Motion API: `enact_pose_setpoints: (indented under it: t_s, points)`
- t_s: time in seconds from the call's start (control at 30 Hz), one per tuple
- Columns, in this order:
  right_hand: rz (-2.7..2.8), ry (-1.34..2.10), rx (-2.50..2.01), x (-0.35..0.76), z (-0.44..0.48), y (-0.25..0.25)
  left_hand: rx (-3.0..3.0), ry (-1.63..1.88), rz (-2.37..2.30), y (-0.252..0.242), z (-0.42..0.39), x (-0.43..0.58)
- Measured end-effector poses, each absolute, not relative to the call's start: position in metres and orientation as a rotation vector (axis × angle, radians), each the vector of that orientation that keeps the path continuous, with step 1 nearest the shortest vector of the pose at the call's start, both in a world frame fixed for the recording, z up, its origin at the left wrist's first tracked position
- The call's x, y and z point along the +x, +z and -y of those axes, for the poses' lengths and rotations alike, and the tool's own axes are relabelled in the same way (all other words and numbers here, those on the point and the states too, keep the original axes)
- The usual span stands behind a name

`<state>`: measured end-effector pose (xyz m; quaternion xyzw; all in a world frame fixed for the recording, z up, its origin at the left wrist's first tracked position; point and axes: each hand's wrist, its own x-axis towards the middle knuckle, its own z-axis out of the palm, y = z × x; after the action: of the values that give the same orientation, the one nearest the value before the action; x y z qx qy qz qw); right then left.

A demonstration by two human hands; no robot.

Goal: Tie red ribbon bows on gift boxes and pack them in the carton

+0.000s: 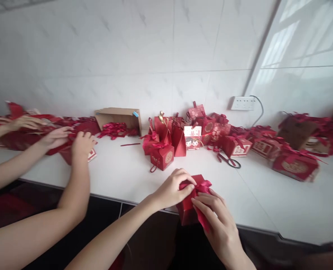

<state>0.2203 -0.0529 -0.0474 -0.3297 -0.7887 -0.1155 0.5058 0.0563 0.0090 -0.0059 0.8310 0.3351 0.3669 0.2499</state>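
A red gift box (188, 213) stands at the front edge of the white table, under both of my hands. Across its top runs a shiny crimson ribbon (204, 185), looped into a bow. My left hand (176, 188) comes in from the left and pinches the ribbon between thumb and fingers near the knot. On the other side, my right hand (218, 215) has its fingers curled over the ribbon, and a ribbon tail hangs down beneath them along the box. My right thumb is partly hidden.
Finished-looking red boxes (163, 157) stand behind my hands, with more boxes (295, 165) to the right. An open cardboard carton (118, 112) holds crimson ribbons. At left, other people's hands (83, 144) handle red boxes. A black loop (235, 164) lies mid-table; a power strip (242, 103) is on the wall.
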Motion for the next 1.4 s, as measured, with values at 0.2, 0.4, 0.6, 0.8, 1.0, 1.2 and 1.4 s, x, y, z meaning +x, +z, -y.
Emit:
enact_pose_setpoints:
  t_s: [0.2, 0.4, 0.6, 0.8, 1.0, 1.2, 1.4]
  points:
    - [1.951, -0.331, -0.734, 0.227, 0.046, -0.051, 2.374, 0.982, -0.924, 0.004, -0.005, 0.053]
    - [1.979, -0.369, -0.631, 0.231, 0.042, -0.053, 2.426, 0.926, -1.207, 0.018, 0.016, 0.065]
    - [1.9, -0.254, -0.683, 0.227, 0.048, -0.054, 2.302, 0.915, -1.348, 0.011, 0.014, 0.076]
    - [1.862, -0.173, -0.724, 0.223, 0.053, -0.047, 2.276, 0.972, -1.225, 0.003, 0.001, 0.072]
    - [1.811, -0.222, -0.702, 0.219, 0.048, -0.044, 2.262, 0.965, -1.243, 0.004, -0.005, 0.071]
    - [1.795, -0.266, -0.701, 0.221, 0.047, -0.048, 2.239, 0.975, -1.24, 0.003, -0.005, 0.073]
    - [1.792, -0.316, -0.679, 0.221, 0.05, -0.05, 2.219, 0.974, -1.229, 0.0, -0.006, 0.073]
